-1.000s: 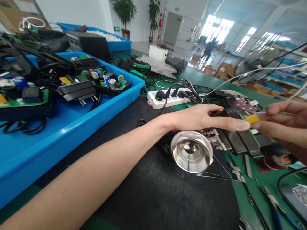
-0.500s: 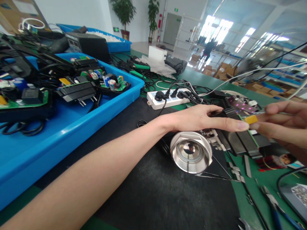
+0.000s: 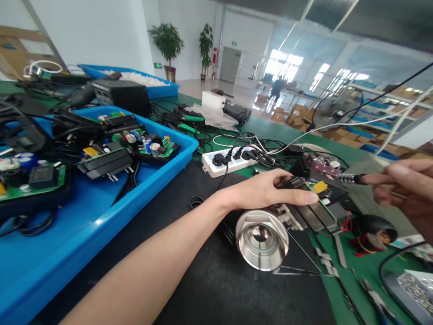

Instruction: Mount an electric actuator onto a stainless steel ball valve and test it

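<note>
Ana: Where was the thing being worked on?

Ben: A circuit board [image 3: 329, 211] with dark blocks sat right of centre, near the far right side of a shiny metal cup [image 3: 263, 264]. A yellow block [image 3: 320, 187] stood on it.

Ana: And the person's hands?

Ben: The left hand [image 3: 259, 192] reached across the board's left end, thumb stretched out near the yellow block. Its other fingers were partly hidden, so whether they gripped could not be told. Farther right, the right hand [image 3: 402, 180] seemed narrowed on a dark-handled tool [image 3: 356, 179], apart from the board. A metal coil lay at its left end; tool or stand, it was unclear.

Ana: How far along did it look?

Ben: Partway, by judgement. The yellow block was in place; whether it was fastened did not show, nor what remained. More boards [image 3: 104, 160] lay in the blue tray [image 3: 145, 187] at left.
</note>
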Demonstrator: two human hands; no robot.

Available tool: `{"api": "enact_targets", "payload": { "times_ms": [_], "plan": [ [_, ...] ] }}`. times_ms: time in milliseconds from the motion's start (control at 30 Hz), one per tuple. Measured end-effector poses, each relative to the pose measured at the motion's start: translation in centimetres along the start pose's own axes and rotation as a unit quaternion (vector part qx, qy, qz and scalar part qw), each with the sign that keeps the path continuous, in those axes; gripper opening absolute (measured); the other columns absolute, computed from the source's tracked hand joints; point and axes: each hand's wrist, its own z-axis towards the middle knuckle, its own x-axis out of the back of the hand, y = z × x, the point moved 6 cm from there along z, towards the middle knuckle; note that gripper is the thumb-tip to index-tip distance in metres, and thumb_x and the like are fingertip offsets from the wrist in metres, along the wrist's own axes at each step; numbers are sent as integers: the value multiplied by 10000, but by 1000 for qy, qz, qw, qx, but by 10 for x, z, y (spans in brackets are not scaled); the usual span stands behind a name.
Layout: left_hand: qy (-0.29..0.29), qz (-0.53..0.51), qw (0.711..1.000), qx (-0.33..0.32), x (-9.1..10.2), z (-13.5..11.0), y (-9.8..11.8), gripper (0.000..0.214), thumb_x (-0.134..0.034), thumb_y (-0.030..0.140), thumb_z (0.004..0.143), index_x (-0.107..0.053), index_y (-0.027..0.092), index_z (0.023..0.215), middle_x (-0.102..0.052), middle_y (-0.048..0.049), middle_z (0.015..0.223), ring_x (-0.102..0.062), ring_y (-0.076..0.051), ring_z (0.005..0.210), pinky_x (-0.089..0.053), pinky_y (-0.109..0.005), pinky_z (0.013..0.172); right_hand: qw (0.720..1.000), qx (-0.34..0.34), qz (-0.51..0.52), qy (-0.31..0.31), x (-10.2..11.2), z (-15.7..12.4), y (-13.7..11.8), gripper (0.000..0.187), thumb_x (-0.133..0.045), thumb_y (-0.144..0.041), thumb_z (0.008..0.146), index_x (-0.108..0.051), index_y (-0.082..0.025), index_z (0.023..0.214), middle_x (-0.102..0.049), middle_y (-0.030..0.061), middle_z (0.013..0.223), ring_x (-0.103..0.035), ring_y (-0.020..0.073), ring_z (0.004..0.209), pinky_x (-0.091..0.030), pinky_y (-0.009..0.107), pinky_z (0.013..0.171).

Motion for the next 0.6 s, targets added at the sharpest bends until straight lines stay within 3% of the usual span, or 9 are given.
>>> {"api": "enact_targets", "payload": {
  "times_ms": [100, 167, 233, 367, 467, 600],
  "plan": [
    [37, -12, 999, 35, 13, -2, -9, 585, -843, 598, 797, -693, 207, 1207, -727, -50, 1056, -672, -242, 979, -497, -318, 804, 997, -40, 67, -18, -33, 20, 7, 383, -932, -564, 688, -807, -296, 930, -808, 112, 1037, -756, 230, 906, -655, 341, 786],
    [60, -17, 997, 49, 22, -2, -16, 576, -843, 590, 801, -687, 213, 1207, -725, -51, 1068, -670, -241, 982, -495, -312, 812, 994, -44, 53, -90, -79, 43, 16, 414, -854, -621, 766, -793, -272, 979, -810, 113, 1109, -767, 261, 1016, -647, 394, 950],
    [90, -32, 994, 46, 32, -3, -23, 541, -833, 593, 812, -694, 208, 1167, -724, -53, 1064, -663, -231, 965, -495, -310, 822, 992, -19, 42, -121, -124, 72, 24, 436, -703, -666, 895, -773, -259, 1034, -799, 107, 1192, -749, 274, 1133, -594, 436, 1068],
    [118, -132, 983, 43, 45, -3, -40, 486, -793, 617, 843, -714, 175, 1030, -725, -57, 942, -654, -198, 825, -500, -312, 781, 983, 1, -28, -179, -198, 119, 49, 541, -547, -683, 994, -791, -200, 973, -805, 132, 1194, -727, 330, 1184, -522, 502, 1132],
    [167, -229, 957, 61, 53, -3, -60, 522, -779, 653, 836, -736, 155, 987, -747, -86, 920, -671, -205, 800, -524, -334, 799, 976, 1, -86, -198, -226, 132, 66, 617, -488, -704, 1015, -801, -179, 934, -811, 154, 1146, -721, 339, 1181, -515, 495, 1110],
    [244, -245, 936, 67, 61, -4, -77, 562, -779, 678, 830, -770, 153, 1030, -779, -110, 984, -706, -234, 871, -542, -356, 866, 971, 16, -135, -196, -237, 132, 81, 613, -418, -672, 1065, -758, -165, 1117, -783, 132, 1211, -720, 270, 1168, -508, 492, 1085]
  ]
}}
